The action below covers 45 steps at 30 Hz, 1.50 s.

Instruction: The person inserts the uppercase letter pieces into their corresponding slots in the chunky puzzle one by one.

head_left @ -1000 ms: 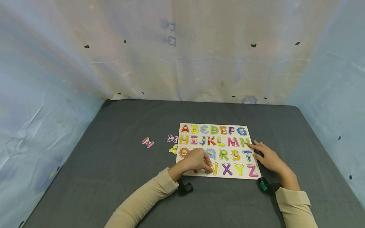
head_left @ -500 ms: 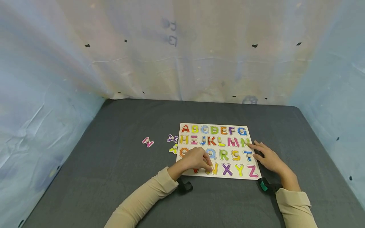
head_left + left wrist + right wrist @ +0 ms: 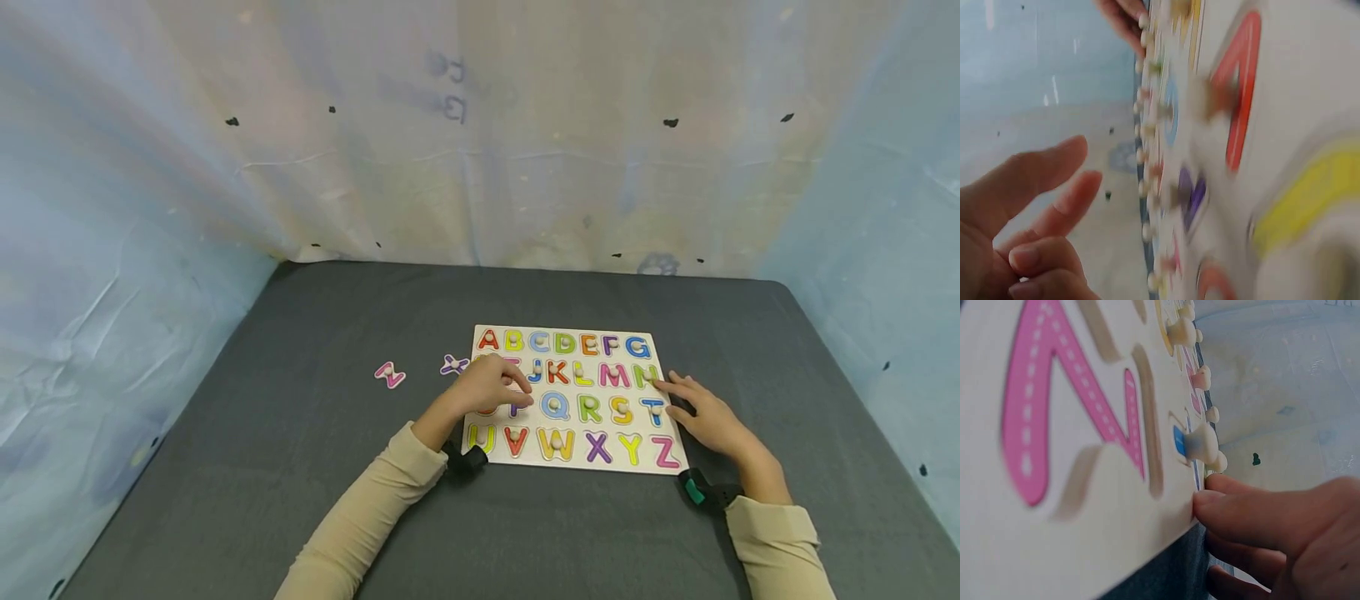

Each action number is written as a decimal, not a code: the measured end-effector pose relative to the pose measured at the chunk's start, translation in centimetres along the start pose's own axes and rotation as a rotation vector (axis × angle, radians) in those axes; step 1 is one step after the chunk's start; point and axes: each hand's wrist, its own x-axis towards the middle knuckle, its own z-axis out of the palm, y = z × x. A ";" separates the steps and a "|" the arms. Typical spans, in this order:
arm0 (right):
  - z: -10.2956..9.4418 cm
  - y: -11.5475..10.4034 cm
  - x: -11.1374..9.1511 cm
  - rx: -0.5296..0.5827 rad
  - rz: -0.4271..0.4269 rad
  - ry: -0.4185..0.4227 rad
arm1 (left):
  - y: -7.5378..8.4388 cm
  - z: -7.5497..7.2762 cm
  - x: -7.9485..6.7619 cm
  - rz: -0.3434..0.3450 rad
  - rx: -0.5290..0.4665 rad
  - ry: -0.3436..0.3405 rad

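A white alphabet puzzle board [image 3: 577, 454] lies on the table under both hands. My left hand [image 3: 483, 387] is over its left part, thumb and index finger apart with nothing between them, as the left wrist view confirms. The knobbed W piece [image 3: 557, 444] sits in the bottom row beside the V piece [image 3: 515, 438]. My right hand [image 3: 705, 417] rests at the board's right edge near N and T, its thumb at the rim in the right wrist view. The X, Y and Z [image 3: 1029, 425] recesses show printed letters without knobs.
A loose pink Z piece [image 3: 390, 375] lies left of the board on the dark grey tablecloth [image 3: 315, 433]. The loose purple X piece [image 3: 454, 364] is close to the board's left edge, behind my left hand. Pale sheeting [image 3: 540, 167] walls the table's back and sides.
My left hand has let go of the W piece and moved up and left across the board, now covering where the loose Y piece lay. The right hand has stayed put.
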 end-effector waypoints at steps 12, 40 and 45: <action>0.4 0.2 0.0 -0.003 0.002 0.009 | -4.7 -4.1 0.7 0.072 0.040 0.015; 0.3 0.5 0.3 -0.025 -0.022 0.021 | -9.7 -6.9 0.2 -0.061 -0.002 -0.007; 0.4 0.4 0.3 -0.024 -0.018 0.023 | -9.9 -6.7 0.2 -0.070 0.003 -0.013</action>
